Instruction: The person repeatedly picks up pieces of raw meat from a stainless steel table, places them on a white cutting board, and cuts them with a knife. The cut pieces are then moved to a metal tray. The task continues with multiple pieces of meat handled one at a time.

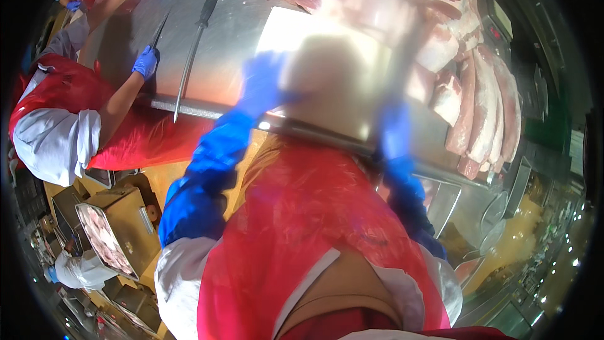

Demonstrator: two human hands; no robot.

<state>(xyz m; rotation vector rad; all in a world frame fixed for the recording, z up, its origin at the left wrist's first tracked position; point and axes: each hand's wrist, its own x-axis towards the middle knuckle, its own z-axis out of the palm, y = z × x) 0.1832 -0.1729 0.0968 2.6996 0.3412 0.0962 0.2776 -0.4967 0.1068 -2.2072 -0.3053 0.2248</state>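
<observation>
My left hand (264, 82), in a blue glove and blurred, is over the left edge of a pale cutting board (340, 113). Its fingers stretch forward, the thumb stands apart, and no object shows in it. Right of the board, by the table's front edge, my right hand (394, 129) is a blue smear; its fingers and anything in them cannot be made out. A hazy grey streak rises beyond it across the meat. Large pale-pink meat cuts (434, 50) are heaped behind and right of the board. The board carries a dark round shadow.
A sharpening steel (192, 50) with a black handle lies left of my left hand on the metal table (226, 44). At far left a co-worker's gloved hand (145, 63) holds a knife (160, 30). Long meat strips (484, 107) lie far right. A meat-filled bin (104, 239) stands lower left.
</observation>
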